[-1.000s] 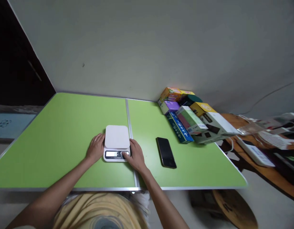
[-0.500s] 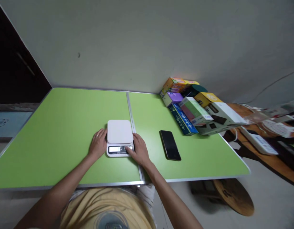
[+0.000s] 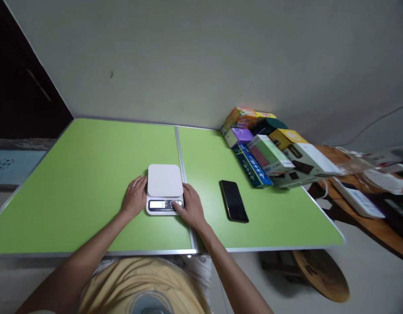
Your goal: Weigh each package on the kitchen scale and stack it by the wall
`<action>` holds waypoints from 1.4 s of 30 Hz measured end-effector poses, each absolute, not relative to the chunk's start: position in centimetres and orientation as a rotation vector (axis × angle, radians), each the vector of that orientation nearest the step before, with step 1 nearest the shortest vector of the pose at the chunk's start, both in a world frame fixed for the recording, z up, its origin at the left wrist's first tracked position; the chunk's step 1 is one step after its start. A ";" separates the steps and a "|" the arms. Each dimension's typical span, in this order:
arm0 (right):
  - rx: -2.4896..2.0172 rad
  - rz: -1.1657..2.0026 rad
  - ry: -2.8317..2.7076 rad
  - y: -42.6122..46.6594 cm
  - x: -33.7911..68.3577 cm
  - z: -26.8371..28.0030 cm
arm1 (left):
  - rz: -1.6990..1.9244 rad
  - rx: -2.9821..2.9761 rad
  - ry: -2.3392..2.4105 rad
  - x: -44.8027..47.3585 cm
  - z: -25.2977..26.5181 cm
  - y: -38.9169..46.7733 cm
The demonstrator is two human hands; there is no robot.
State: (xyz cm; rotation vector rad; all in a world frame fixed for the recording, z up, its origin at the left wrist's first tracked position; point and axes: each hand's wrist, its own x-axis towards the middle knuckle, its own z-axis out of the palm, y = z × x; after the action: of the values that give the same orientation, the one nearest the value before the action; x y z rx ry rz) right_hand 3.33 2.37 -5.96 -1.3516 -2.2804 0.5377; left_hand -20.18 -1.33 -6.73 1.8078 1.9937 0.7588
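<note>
A white digital kitchen scale [image 3: 164, 180] lies flat on the green table, its lit display reading 0. Against its left edge rests my left hand [image 3: 135, 196], fingers curved along the side; a ring is on one finger. My right hand [image 3: 192, 206] holds the opposite edge, with the thumb on the buttons of the front panel and the fingers along the side. Nothing sits on the weighing plate. To the right of my right hand lies a black smartphone [image 3: 234, 201], screen dark and untouched.
Several boxes are piled at the table's back right, among them a green-and-white box [image 3: 270, 154] and a large grey box [image 3: 306, 163]. A metal seam [image 3: 181, 152] divides the green table [image 3: 100, 174]. Further right stands a wooden desk [image 3: 358, 218]; a round stool [image 3: 322, 272] is below.
My view has shifted slightly, so the phone and boxes appear a little further right and lower. Both hands stay on the scale, and its display still reads 0.
</note>
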 end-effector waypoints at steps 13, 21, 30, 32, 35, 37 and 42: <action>-1.344 0.571 -2.292 2.4 3.5 -5.8 | 0.717 1.806 2.019 -20.2 -6.4 -1.4; -1.344 0.581 -2.276 2.4 3.2 -5.4 | 0.670 1.792 2.032 -20.2 -6.1 -1.2; -1.360 0.629 -2.247 2.3 2.9 -4.5 | 0.742 1.793 1.971 -20.8 -6.0 -1.0; -1.363 0.679 -2.214 2.4 2.9 -4.5 | 0.746 1.793 1.960 -20.8 -5.8 -0.9; -1.354 0.806 -2.102 2.2 3.5 -4.6 | 0.825 1.694 1.963 -21.0 -5.4 -1.2; -1.343 0.894 -1.992 1.5 4.3 -4.5 | 0.976 1.578 1.987 -21.2 -4.9 -1.5; -1.308 0.989 -1.824 -0.5 7.9 -3.3 | 1.281 1.817 1.927 -19.8 -2.6 -2.1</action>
State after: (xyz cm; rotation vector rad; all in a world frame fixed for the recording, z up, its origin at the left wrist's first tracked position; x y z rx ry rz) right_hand 7.94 -0.49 -3.34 -1.3085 -1.8237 0.9891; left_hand -19.79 -2.08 -2.61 1.8172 1.9270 1.2805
